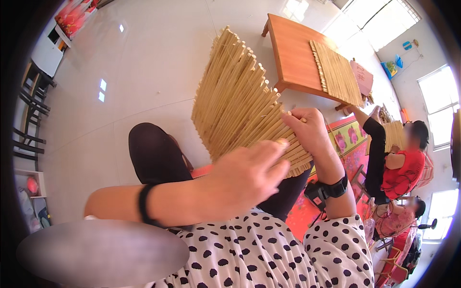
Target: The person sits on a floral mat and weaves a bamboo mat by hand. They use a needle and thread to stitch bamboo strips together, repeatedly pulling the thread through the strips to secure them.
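Note:
A mat of straw-coloured sticks (pixel 235 96), reeds by their look, stands tilted over my lap with its stick ends fanned along the far edge. My right hand (pixel 309 128) is closed on the mat's right part, thumb on top near the stick ends. Across the mat's near side reaches my left hand (pixel 235 177), smeared by motion, its fingertips over the lower right sticks. Whether those fingers hold anything I cannot make out. A black band (pixel 148 206) circles my left wrist, and a black strapped device (pixel 325 191) sits on my right forearm.
Beyond the mat, a low wooden table (pixel 297 53) carries another stick mat (pixel 338 72). Two people sit at the right, one in a red top (pixel 408 170), near a third stick mat (pixel 391 134). Dark chairs (pixel 31 105) line the left wall.

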